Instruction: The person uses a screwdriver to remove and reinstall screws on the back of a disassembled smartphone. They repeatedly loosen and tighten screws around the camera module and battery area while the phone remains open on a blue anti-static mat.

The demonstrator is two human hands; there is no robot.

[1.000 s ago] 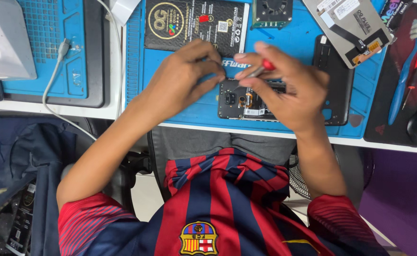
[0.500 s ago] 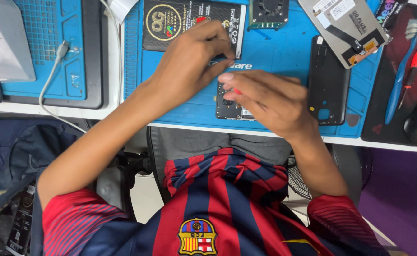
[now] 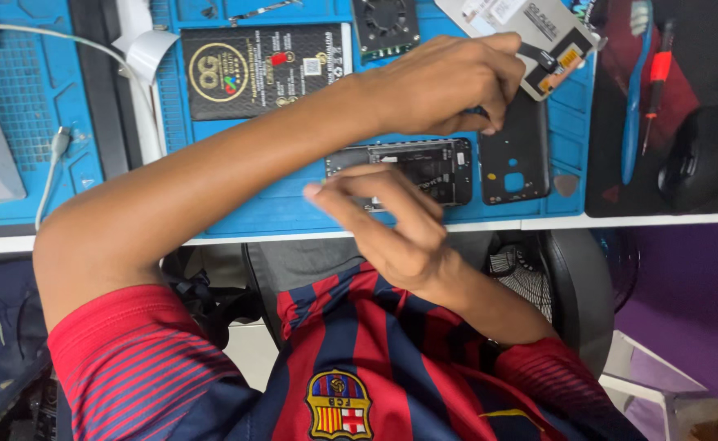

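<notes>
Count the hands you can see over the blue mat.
2. The left hand reaches across to the far right part of the mat, above the black back cover. The right hand hovers over the opened phone.

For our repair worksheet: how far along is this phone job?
Done: the black back cover is off and lies beside the opened phone. In hand: the right hand hovers over the phone, while the left hand reaches just above the cover. Left: the phone is open and the cover is not refitted.
</notes>
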